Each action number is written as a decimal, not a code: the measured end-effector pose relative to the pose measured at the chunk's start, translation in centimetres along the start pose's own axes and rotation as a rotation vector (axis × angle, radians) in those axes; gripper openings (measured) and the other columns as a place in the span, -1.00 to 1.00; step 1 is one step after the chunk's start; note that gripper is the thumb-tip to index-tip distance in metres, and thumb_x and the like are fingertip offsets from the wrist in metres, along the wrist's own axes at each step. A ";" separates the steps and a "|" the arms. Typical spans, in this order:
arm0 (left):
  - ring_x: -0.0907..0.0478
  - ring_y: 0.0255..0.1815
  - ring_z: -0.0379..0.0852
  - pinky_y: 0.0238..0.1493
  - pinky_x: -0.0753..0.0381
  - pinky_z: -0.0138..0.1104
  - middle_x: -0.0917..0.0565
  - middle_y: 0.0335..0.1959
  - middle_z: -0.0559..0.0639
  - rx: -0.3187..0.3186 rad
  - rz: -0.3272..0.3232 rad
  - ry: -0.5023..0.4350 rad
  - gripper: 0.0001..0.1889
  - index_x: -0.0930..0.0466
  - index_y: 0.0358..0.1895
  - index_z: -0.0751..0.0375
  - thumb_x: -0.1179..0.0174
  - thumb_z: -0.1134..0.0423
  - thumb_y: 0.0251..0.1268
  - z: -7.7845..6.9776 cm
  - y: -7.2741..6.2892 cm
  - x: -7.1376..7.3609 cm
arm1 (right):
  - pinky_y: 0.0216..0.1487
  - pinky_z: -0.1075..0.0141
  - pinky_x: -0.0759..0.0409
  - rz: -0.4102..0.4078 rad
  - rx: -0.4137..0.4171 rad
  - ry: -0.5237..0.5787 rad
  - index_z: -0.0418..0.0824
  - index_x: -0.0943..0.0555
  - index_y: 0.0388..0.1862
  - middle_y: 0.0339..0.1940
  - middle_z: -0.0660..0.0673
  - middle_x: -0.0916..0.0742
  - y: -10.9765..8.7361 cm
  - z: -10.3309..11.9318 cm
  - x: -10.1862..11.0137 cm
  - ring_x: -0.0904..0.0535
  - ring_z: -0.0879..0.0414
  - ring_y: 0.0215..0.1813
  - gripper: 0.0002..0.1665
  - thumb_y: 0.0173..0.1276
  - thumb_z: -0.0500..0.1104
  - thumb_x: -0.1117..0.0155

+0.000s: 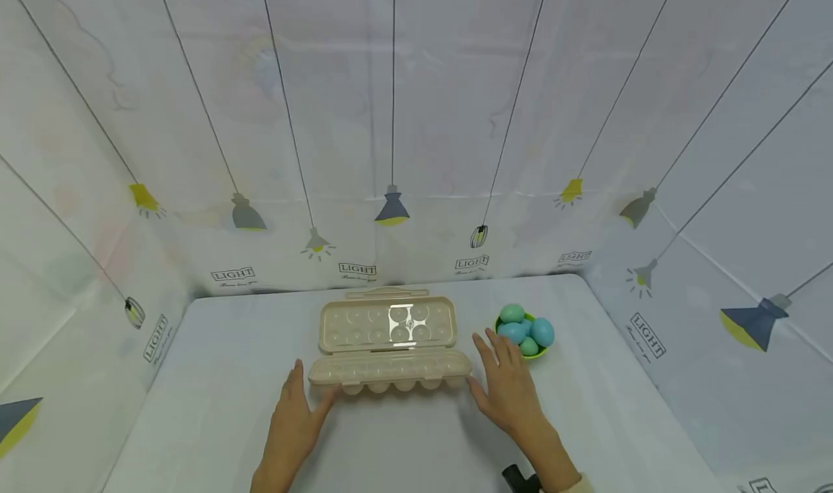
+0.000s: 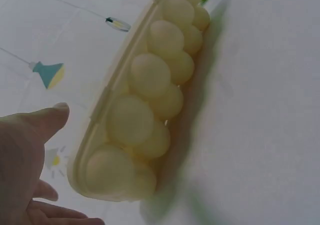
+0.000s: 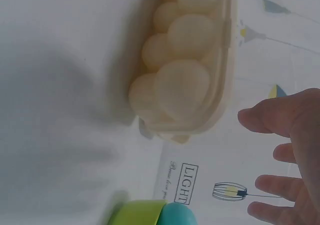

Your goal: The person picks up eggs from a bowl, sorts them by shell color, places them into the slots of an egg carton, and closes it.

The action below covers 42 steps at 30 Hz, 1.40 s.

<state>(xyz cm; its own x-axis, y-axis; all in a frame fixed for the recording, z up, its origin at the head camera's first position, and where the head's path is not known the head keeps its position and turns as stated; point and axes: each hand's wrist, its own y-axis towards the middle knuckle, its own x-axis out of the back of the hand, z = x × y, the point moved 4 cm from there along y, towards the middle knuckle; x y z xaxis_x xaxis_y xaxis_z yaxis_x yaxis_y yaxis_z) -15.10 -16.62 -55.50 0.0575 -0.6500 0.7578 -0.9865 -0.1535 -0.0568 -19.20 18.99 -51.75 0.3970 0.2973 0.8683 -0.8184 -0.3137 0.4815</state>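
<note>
A beige plastic egg carton (image 1: 389, 366) lies on the white table with its lid (image 1: 354, 327) folded back toward the wall. My left hand (image 1: 293, 421) is at the carton's left end, fingers spread and thumb near the front corner. In the left wrist view, that hand (image 2: 30, 160) appears apart from the rounded egg cups (image 2: 131, 120). At the right end is my right hand (image 1: 507, 392), fingers extended, its fingertips close to a green bowl (image 1: 536, 355) of blue and green eggs (image 1: 542, 332). Neither hand grips anything.
White table (image 1: 215, 377) surrounds the carton. Behind it and at both sides hang light sheets (image 1: 442, 117) printed with lamps. A black object (image 1: 517, 478) lies at the front edge beside the right forearm.
</note>
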 end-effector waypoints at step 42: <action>-0.76 -0.01 0.10 0.12 -0.75 -0.05 -0.73 0.04 0.30 0.062 -0.233 -0.409 -0.14 -0.33 0.43 0.33 -0.34 -0.20 0.24 3.0 2.3 -4.7 | 0.00 -0.18 -0.71 0.097 0.007 -0.099 -0.25 -0.65 0.10 0.19 -0.33 -0.63 2.3 -7.7 -3.7 -0.51 -0.32 0.23 -0.38 0.01 -0.56 -0.50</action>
<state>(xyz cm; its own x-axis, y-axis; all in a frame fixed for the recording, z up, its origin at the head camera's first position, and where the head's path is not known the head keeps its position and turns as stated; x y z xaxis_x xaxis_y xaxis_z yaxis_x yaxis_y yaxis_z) -17.18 -16.13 -61.17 0.3446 -0.8305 0.4376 -0.9296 -0.3667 0.0362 -25.76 24.14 -54.83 0.3550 0.1750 0.9183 -0.8523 -0.3430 0.3948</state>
